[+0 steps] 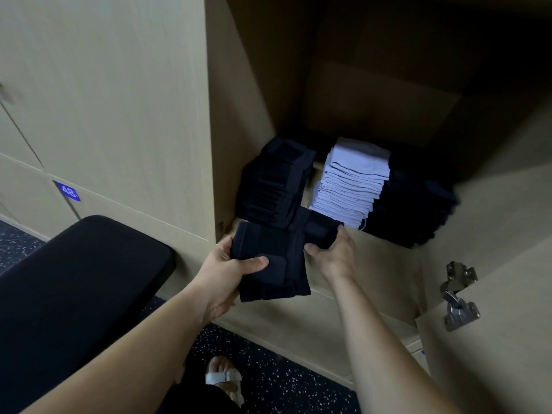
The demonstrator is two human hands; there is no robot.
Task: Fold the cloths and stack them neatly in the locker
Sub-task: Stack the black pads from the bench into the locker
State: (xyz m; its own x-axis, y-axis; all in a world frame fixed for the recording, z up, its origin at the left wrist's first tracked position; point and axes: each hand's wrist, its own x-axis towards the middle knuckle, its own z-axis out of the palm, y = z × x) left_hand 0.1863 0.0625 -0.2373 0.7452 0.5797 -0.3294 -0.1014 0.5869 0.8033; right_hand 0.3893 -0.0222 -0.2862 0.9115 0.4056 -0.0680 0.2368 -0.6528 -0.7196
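A folded navy cloth (pixel 268 240) and a navy bundle (pixel 319 231) are being held above the locker floor (pixel 385 264). Behind them, a white stack (pixel 352 186) is standing between the left dark stack (pixel 274 183) and the right dark stack (pixel 412 210).

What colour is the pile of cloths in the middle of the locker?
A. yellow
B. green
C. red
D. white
D: the middle pile is white, sitting between the left dark pile and the right dark pile.

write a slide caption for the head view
Left hand and right hand hold folded dark cloth at the locker, before a dark stack and a white stack.
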